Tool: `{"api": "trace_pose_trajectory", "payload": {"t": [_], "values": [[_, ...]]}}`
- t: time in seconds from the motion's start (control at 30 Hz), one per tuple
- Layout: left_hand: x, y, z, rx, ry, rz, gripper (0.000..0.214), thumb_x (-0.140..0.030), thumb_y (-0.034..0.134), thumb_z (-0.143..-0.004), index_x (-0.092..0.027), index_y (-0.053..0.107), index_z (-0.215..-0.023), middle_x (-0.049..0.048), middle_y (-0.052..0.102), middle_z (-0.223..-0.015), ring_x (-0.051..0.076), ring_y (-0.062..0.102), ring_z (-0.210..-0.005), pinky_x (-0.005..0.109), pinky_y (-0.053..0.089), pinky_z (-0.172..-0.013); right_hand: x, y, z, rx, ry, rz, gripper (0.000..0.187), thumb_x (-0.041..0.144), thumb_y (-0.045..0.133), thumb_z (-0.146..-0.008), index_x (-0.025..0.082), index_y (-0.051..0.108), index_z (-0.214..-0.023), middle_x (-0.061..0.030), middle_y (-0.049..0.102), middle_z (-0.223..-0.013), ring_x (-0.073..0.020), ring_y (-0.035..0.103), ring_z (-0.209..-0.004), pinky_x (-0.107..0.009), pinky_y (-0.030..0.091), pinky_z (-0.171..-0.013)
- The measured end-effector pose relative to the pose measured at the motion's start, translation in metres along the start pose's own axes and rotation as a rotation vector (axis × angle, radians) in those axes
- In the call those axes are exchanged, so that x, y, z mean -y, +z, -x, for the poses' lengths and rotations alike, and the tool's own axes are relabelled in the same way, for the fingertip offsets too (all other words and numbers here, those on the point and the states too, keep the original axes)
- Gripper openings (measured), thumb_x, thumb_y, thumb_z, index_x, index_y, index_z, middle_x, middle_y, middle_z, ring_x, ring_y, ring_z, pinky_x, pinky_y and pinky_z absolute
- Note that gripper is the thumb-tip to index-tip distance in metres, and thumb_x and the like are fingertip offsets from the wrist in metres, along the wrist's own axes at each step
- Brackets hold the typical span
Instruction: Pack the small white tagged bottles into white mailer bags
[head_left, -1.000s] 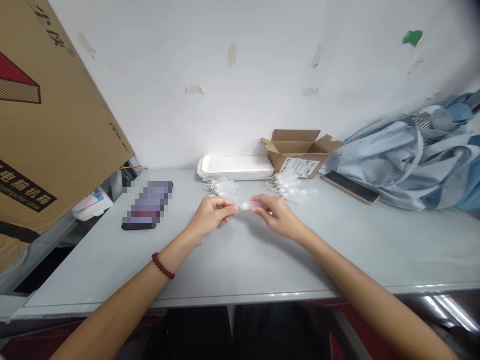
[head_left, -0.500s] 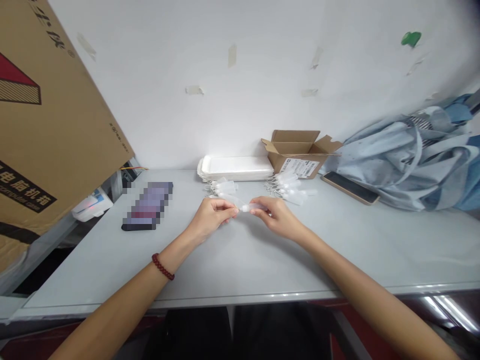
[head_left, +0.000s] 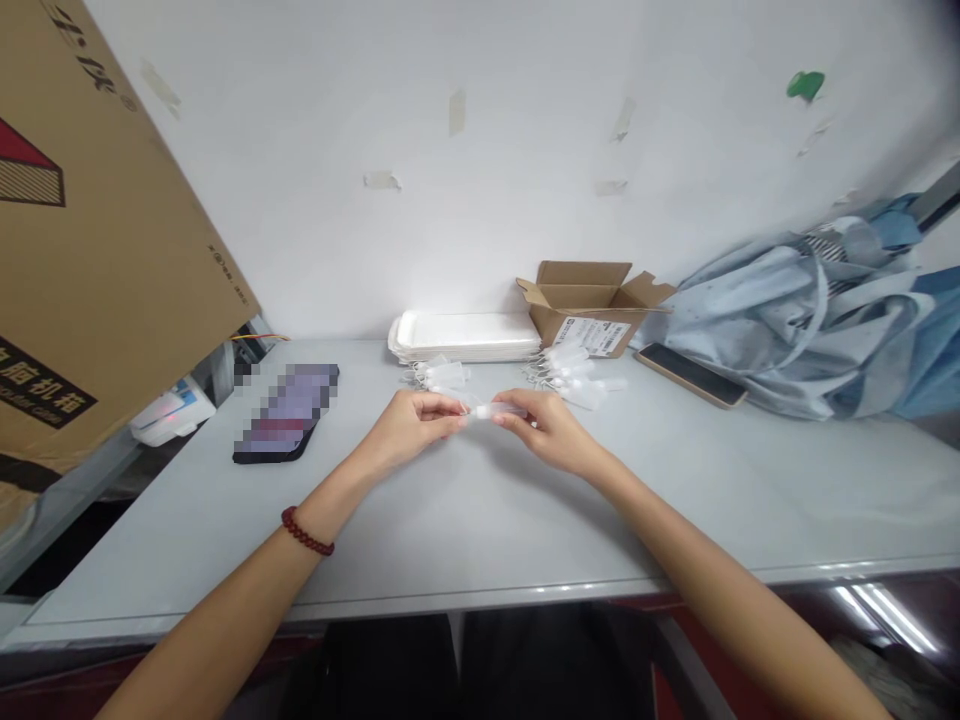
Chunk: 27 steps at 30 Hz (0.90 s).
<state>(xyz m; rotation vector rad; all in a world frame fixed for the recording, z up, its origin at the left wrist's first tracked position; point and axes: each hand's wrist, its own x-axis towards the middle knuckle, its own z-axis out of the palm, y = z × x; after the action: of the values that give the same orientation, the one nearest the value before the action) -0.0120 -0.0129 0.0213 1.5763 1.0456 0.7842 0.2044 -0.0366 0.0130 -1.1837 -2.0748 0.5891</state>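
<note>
Both hands meet over the middle of the grey table (head_left: 465, 520). My left hand (head_left: 409, 430) and my right hand (head_left: 547, 430) each pinch one end of a small clear plastic bottle (head_left: 491, 410), held level just above the tabletop. The left wrist wears a dark red bead bracelet (head_left: 306, 533). Just behind the hands lie two heaps of like clear bottles with metal clips, a left heap (head_left: 442, 375) and a right heap (head_left: 574, 375).
A stack of white trays (head_left: 465, 335) and an open cardboard box (head_left: 592, 305) stand at the wall. A phone (head_left: 285, 425) lies left, another phone (head_left: 690, 373) right beside a blue bag (head_left: 817, 320). A big carton (head_left: 97, 250) leans at the left.
The hands keep their pinch on the bottle and have hardly moved. The view has shifted slightly, so everything sits a little further left.
</note>
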Motion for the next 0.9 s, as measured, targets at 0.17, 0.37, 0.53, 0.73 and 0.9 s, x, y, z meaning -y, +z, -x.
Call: {"api": "trace_pose_trajectory", "payload": {"t": [0.17,0.37,0.53,0.73,0.9], "values": [[0.001,-0.002,-0.002,0.007,0.022,-0.018,0.023,-0.035,0.07,-0.071,-0.014,0.072,-0.079,0.0053,0.066,-0.076,0.011,0.052,-0.059,0.023,0.04,-0.053,0.001,0.002,0.001,0.016,-0.001,0.007,0.033,0.044,0.047,-0.091,0.016,0.065,-0.092,-0.0052,0.066,-0.079,-0.0155,0.056,-0.068,-0.026,0.039,-0.06],[0.003,-0.031,-0.009,-0.15,0.019,0.001,0.023,-0.034,0.074,-0.066,-0.013,0.073,-0.077,0.0032,0.063,-0.064,0.01,0.05,-0.056,0.023,0.038,-0.053,-0.006,-0.001,-0.002,-0.027,0.03,0.06,0.028,0.04,0.052,-0.089,0.015,0.063,-0.094,-0.005,0.065,-0.076,-0.0141,0.055,-0.062,-0.027,0.041,-0.06],[0.004,-0.058,-0.013,-0.217,-0.097,-0.018,0.023,-0.034,0.076,-0.062,-0.015,0.073,-0.075,0.0038,0.065,-0.067,0.011,0.051,-0.057,0.024,0.039,-0.054,-0.02,-0.017,-0.006,-0.174,0.045,0.193,0.023,0.034,0.05,-0.089,0.015,0.062,-0.091,-0.0064,0.066,-0.079,-0.0156,0.056,-0.066,-0.028,0.042,-0.063],[0.008,-0.064,-0.015,-0.147,-0.179,-0.094,0.019,-0.032,0.074,-0.063,-0.014,0.072,-0.07,0.0069,0.067,-0.073,0.012,0.051,-0.059,0.025,0.038,-0.051,-0.039,-0.033,-0.008,-0.265,0.063,0.273,0.017,0.028,0.051,-0.088,0.018,0.063,-0.086,-0.0054,0.067,-0.079,-0.017,0.058,-0.069,-0.028,0.043,-0.063],[0.018,-0.063,-0.018,-0.152,-0.195,-0.132,0.021,-0.032,0.073,-0.064,-0.013,0.072,-0.072,0.0079,0.068,-0.074,0.012,0.052,-0.059,0.023,0.036,-0.048,-0.047,-0.042,-0.008,-0.316,0.066,0.321,0.014,0.025,0.051,-0.085,0.018,0.063,-0.082,-0.005,0.068,-0.078,-0.017,0.059,-0.068,-0.029,0.044,-0.064]]}}
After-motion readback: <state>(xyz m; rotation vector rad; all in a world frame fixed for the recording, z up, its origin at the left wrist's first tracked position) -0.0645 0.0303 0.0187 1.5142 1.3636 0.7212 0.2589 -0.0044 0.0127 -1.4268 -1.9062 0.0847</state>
